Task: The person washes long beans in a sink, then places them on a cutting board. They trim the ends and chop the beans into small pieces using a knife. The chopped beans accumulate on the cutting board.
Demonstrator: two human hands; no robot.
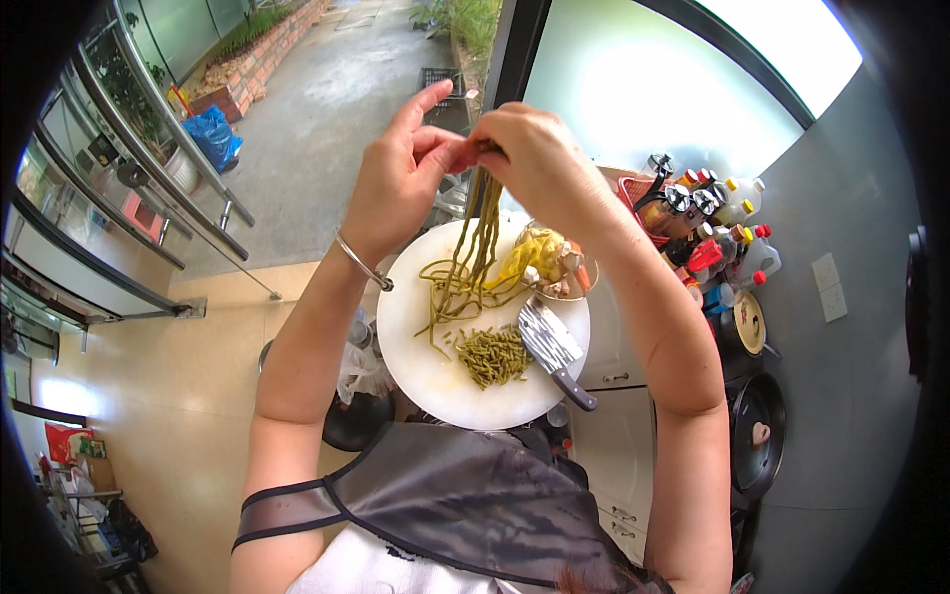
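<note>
In front of me, a bundle of long green beans (486, 215) hangs from my right hand (528, 145), pinched between bent fingers. The thumb and fingers of my left hand (412, 160) meet the upper ends of the bundle, and its index finger points up. The lower lengths trail in loose loops on a round white cutting board (408, 356). Chopped bean pieces (493, 358) lie heaped on the near part of the board. To their right rests a cleaver (549, 338), its dark handle over the edge. A bowl (586, 289) with garlic and a yellow net bag stands at the upper right.
Several bottles (742, 200) and jars crowd the right side beside a red basket (634, 191). Below them sits a black pan (757, 438). At left are glass doors with metal bars (159, 119); outside, a blue plastic bag (211, 137). White cabinets (612, 438) stand beneath.
</note>
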